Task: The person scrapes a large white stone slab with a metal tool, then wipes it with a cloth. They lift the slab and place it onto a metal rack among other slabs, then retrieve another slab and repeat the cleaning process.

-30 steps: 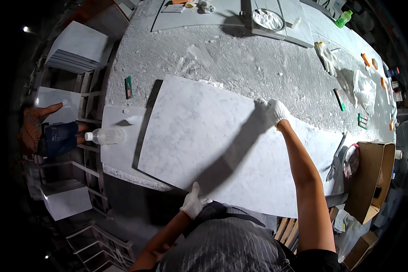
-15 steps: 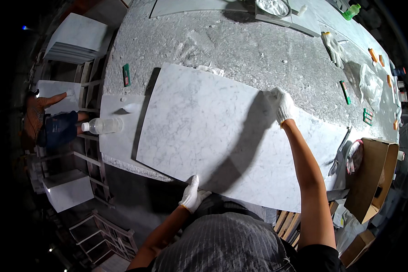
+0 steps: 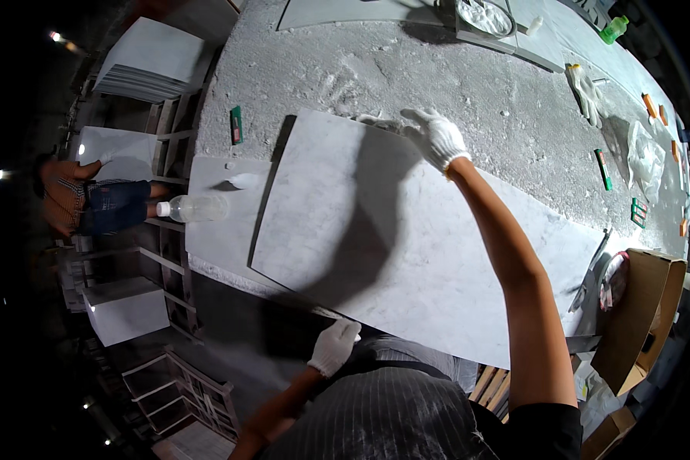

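Note:
A large white marble slab (image 3: 445, 245) with grey veins lies at a slant across the dusty worktable. My right hand (image 3: 441, 140), in a white knitted glove, is at the slab's far edge, open with its fingers apart. Close to the near edge is my left hand (image 3: 335, 347), also gloved, its fingers curled closed. Whether anything sits inside those fingers is hidden. Beneath the slab's left end another pale slab (image 3: 218, 184) shows, bearing a clear plastic bottle (image 3: 195, 208) on its side.
An open cardboard box (image 3: 636, 314) stands at the right. Farther off are spare gloves (image 3: 585, 93), a plastic bag (image 3: 645, 161) and a round bowl (image 3: 484, 17) of white material. At the left, a person (image 3: 92, 195) works by stacked slabs (image 3: 146, 65).
My right hand has slid left along the slab's far edge, its fingers now spread. My left hand has come off the near edge and curled up. The whole view has shifted slightly.

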`<state>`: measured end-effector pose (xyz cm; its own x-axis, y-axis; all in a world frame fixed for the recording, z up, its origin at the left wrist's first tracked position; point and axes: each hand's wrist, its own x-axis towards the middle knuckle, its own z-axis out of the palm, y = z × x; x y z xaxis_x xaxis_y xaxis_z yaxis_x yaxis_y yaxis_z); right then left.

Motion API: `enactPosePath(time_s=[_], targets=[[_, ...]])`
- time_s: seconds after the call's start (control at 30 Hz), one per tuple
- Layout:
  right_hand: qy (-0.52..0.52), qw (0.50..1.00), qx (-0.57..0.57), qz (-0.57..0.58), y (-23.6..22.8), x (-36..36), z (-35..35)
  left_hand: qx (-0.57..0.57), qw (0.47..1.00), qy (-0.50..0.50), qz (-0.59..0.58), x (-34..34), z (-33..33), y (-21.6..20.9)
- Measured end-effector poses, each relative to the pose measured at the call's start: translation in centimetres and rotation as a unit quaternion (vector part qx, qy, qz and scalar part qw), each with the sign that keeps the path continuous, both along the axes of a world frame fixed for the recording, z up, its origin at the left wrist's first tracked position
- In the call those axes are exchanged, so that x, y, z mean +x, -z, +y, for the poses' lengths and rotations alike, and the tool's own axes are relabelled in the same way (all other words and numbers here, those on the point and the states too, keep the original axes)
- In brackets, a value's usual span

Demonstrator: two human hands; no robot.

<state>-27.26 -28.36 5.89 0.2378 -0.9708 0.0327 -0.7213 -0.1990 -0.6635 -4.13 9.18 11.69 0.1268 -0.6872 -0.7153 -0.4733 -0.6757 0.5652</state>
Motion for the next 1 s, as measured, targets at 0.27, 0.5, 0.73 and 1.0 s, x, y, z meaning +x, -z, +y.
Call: enactPosePath(time_s=[0.27,0.5,0.73,1.0], targets=[[0.022,0.985,0.155,-0.073,4.6,3.8,-2.7,-0.192,0.969,0.149,-0.039,-1.1,-4.6,-0.4],[0.047,0.981,0.137,-0.126,4.3,4.1,-2.4,-0.367,0.848,0.347,-0.162,-1.1,-19.1,0.1],[0.027,0.97,0.159,-0.184,4.6,3.2,-2.9,-0.372,0.716,0.463,-0.366,-0.7,-33.7,1.0],[0.124,0.95,0.198,-0.207,2.0,3.9,-1.7,-0.17,0.739,0.554,-0.345,-1.3,-42.4,0.1]])
